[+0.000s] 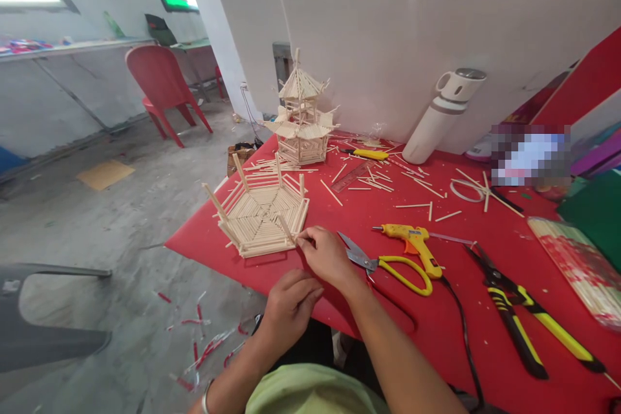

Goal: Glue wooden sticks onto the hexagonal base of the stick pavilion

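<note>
A six-sided base (266,212) of thin wooden sticks lies on the red table, with posts standing at its corners. At its near right corner, the thumb and fingertips of my right hand (326,257) are pinched together, touching the edge; whatever they hold is too small to make out. Closer to me, my left hand (290,305) hovers by the table's front edge, apart from the base. Its fingers are curled with the thumb against them, and their contents are hidden. Scissors (388,265) with yellow handles lie just right of my right hand.
Behind stands a stick pagoda (301,119). Loose sticks (378,180) and a yellow utility knife (370,154) lie around it. To the right are a glue gun (412,242) with its cord, black-and-yellow cutters (528,310), a stick pack (577,265) and a white bottle (439,119).
</note>
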`<state>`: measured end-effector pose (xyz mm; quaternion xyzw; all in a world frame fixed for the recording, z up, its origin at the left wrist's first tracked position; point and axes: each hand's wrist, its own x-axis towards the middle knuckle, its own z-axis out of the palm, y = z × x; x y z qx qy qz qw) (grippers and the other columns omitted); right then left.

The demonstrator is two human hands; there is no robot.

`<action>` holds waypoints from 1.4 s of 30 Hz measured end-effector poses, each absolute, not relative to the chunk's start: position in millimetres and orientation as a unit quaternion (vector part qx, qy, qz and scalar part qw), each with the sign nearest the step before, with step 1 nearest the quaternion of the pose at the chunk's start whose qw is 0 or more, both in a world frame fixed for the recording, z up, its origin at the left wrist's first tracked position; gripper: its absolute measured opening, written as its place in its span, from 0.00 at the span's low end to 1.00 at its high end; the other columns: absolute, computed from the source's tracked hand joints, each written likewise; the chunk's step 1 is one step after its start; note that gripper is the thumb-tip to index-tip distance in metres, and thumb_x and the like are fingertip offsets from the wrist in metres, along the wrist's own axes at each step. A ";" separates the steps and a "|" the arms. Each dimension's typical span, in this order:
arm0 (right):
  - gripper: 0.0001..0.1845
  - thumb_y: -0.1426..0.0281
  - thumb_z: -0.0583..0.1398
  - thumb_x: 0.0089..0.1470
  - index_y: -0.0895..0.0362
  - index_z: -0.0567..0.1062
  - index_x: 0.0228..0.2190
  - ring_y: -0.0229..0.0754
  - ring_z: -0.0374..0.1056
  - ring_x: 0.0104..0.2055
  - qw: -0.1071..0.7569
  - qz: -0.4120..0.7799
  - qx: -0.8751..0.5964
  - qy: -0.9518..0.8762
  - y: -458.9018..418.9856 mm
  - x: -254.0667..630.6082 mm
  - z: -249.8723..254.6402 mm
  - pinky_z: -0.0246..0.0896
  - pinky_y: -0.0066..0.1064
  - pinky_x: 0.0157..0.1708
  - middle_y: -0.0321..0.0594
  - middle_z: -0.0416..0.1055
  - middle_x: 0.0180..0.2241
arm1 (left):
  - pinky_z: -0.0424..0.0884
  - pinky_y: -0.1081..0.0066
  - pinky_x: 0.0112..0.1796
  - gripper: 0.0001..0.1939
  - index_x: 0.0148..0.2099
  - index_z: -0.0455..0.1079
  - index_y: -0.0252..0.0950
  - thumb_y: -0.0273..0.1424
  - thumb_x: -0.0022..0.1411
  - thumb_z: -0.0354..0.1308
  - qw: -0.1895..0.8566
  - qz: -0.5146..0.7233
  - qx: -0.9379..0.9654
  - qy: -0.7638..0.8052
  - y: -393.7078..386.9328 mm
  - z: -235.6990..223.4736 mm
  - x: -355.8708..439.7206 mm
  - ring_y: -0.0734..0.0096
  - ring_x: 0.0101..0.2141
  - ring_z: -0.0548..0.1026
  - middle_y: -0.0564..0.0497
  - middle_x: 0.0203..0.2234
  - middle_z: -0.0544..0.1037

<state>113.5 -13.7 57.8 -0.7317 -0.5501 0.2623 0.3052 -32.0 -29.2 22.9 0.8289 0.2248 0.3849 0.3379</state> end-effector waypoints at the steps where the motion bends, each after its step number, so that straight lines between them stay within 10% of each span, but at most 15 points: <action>1: 0.09 0.70 0.58 0.60 0.55 0.79 0.35 0.40 0.72 0.42 0.302 0.258 -0.732 -0.553 -18.1 113.6 59.1 0.58 0.26 0.42 0.39 0.78 0.39 | 0.72 0.73 0.32 0.09 0.37 0.76 0.36 0.25 0.66 0.54 0.338 0.400 0.816 0.245 -29.7 23.0 -32.2 0.70 0.31 0.76 0.47 0.29 0.78; 8: 0.09 0.74 0.57 0.58 0.54 0.77 0.30 0.39 0.70 0.38 0.296 0.249 -0.707 -0.592 -66.1 118.8 64.1 0.58 0.28 0.39 0.37 0.75 0.33 | 0.74 0.72 0.36 0.15 0.53 0.74 0.38 0.26 0.66 0.54 0.295 0.411 0.797 0.330 -21.7 20.7 -33.7 0.70 0.34 0.78 0.48 0.34 0.79; 20: 0.14 0.63 0.64 0.55 0.49 0.78 0.45 0.41 0.71 0.41 0.277 0.168 -0.788 -0.523 -7.0 131.2 65.6 0.57 0.29 0.37 0.37 0.75 0.39 | 0.72 0.78 0.29 0.06 0.34 0.79 0.36 0.23 0.61 0.61 0.335 0.378 0.822 0.263 -23.1 26.3 -32.7 0.74 0.26 0.77 0.50 0.26 0.79; 42: 0.07 0.73 0.60 0.56 0.54 0.78 0.28 0.36 0.69 0.34 0.283 0.225 -0.730 -0.579 -72.3 107.2 70.7 0.53 0.28 0.34 0.34 0.74 0.32 | 0.72 0.71 0.38 0.13 0.32 0.69 0.38 0.30 0.69 0.49 0.364 0.397 0.765 0.353 -21.1 23.6 -34.9 0.68 0.34 0.77 0.50 0.28 0.77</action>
